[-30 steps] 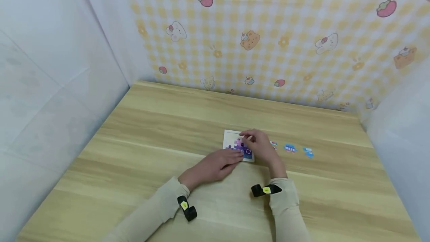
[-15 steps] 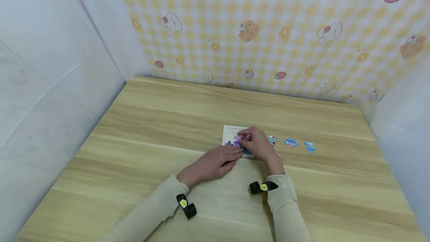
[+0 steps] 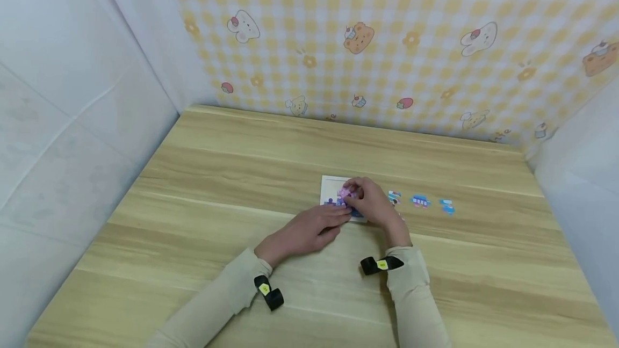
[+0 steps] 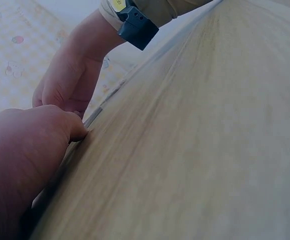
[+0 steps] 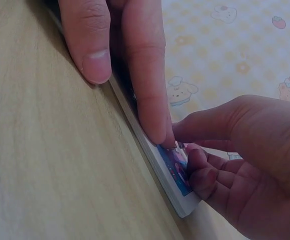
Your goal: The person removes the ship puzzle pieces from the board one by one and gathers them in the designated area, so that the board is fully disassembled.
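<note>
A small jigsaw puzzle in a white tray (image 3: pixel 329 181) lies on the wooden table, with purple and blue pieces along its near part. My left hand (image 3: pixel 307 230) rests on the tray's near edge, its fingers stretched over the pieces. In the right wrist view, the fingers (image 5: pixel 147 85) of that hand press along the tray's side. My right hand (image 3: pixel 376 205) pinches a pink puzzle piece (image 3: pixel 345 194) between thumb and fingers, over the tray's right half. The right fingers partly hide this piece and the pieces beneath.
Right of the tray, loose puzzle pieces lie in a row: a partly covered one (image 3: pixel 394 197), a blue and purple one (image 3: pixel 419 201) and a blue and white one (image 3: pixel 447 207). A yellow checked curtain (image 3: pixel 309 42) hangs behind the table (image 3: pixel 232 176).
My right hand has come down and slightly left onto the puzzle, and its fingers have closed around the pink piece. The left hand keeps its place on the tray. The head view has tilted slightly.
</note>
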`<action>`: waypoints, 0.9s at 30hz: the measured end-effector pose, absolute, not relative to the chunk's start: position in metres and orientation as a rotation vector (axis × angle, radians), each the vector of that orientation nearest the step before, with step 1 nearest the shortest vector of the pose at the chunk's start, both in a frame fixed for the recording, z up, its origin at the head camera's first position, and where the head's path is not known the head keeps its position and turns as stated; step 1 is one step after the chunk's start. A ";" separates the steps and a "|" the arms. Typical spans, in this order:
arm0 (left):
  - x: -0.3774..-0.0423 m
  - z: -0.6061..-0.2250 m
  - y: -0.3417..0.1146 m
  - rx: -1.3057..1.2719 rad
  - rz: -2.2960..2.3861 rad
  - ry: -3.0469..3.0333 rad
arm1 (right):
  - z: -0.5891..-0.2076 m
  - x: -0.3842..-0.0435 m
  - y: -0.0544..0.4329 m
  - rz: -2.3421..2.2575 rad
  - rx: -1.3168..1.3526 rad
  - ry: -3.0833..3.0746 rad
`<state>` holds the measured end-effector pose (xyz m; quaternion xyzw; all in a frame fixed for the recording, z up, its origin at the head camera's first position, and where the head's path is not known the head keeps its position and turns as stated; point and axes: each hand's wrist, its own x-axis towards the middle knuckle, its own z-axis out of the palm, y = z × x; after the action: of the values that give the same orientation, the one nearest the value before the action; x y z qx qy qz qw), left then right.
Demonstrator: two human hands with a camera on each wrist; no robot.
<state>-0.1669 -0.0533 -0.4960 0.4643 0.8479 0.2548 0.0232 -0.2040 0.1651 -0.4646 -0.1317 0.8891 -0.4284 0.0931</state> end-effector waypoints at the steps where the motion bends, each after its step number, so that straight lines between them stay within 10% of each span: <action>1: -0.167 -0.496 -0.053 1.441 0.785 2.626 | -0.464 -0.204 0.165 -1.275 -0.386 2.637; 27: -0.168 -0.491 -0.052 1.414 0.792 2.593 | -0.468 -0.207 0.171 -1.513 -0.398 2.492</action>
<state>-0.1679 -0.0523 -0.4909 0.4621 0.8472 0.2589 0.0417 -0.2070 0.1713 -0.4682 -0.1347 0.8427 -0.5117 0.0992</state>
